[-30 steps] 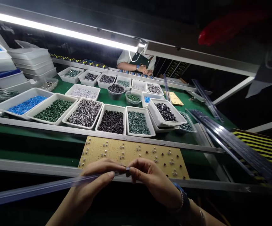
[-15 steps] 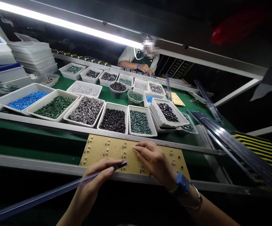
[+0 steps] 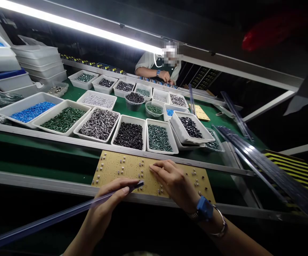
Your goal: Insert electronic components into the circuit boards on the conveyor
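Note:
A tan circuit board dotted with small components lies across the rails in front of me. My left hand pinches a long clear plastic component tube near its tip, which points over the board's lower middle. The rest of the tube slants down to the lower left. Over the middle of the board, my right hand has thumb and fingers brought together at the surface. Whatever is between those fingertips is hidden or too small to name. A blue wrist strap and a bracelet circle the right wrist.
Beyond the front rail stand several white trays of components, among them blue, green and black ones. Stacked tubs rise at left. More plastic tubes lie at right. A co-worker sits across the bench.
The view has shifted very slightly. Both hands keep nearly the same places, with the left still gripping the tube and the right fingertips still at the board.

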